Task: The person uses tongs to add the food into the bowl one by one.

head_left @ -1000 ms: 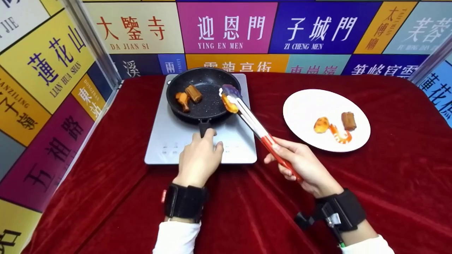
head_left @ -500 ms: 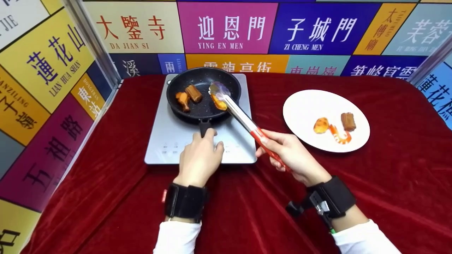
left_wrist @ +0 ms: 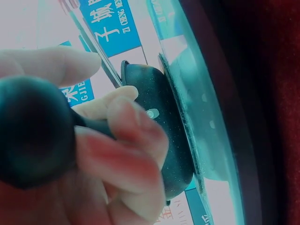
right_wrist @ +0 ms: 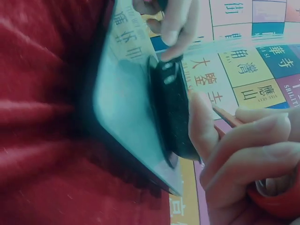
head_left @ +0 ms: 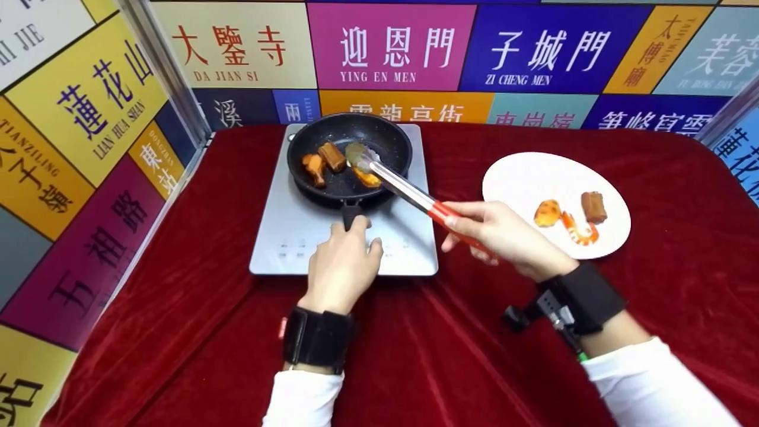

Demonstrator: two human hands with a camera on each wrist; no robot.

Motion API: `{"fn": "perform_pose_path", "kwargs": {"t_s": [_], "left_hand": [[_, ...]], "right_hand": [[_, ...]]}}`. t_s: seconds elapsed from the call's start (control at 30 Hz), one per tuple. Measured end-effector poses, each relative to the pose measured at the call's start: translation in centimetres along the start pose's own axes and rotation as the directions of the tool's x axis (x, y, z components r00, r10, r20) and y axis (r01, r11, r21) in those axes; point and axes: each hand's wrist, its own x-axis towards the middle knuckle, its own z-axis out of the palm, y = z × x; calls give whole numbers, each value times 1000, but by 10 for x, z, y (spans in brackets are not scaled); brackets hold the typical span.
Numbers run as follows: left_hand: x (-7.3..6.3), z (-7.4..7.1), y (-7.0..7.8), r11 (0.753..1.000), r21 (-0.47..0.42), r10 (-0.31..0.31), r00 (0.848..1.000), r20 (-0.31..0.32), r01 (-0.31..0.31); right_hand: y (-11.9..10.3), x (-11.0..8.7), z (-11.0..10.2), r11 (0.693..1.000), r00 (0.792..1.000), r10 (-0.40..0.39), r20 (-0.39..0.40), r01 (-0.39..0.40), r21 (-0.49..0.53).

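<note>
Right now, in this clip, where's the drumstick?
In the head view, the drumstick lies in the left part of the black pan, just left of the brown rib piece; the tongs reach in from the right.

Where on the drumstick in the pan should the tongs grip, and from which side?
Probably across the narrow bone end of the drumstick, with the tongs coming from the near side of the pan. That end points toward the near rim and has bare pan around it, while the thick end lies close beside the brown block.
</note>
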Motion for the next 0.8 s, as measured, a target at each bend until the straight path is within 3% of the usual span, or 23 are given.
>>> {"fn": "perform_pose_path", "kwargs": {"t_s": [0.47, 0.8], "left_hand": [[0, 1, -1, 1000, 11, 7, 1000, -26, -7], [0, 0, 0, 1000, 4, 4, 1000, -4, -4]], "right_hand": [[-27, 13, -14, 978, 997, 35, 67, -21, -205], [-52, 21, -18, 912, 996, 60, 72, -26, -409]]}}
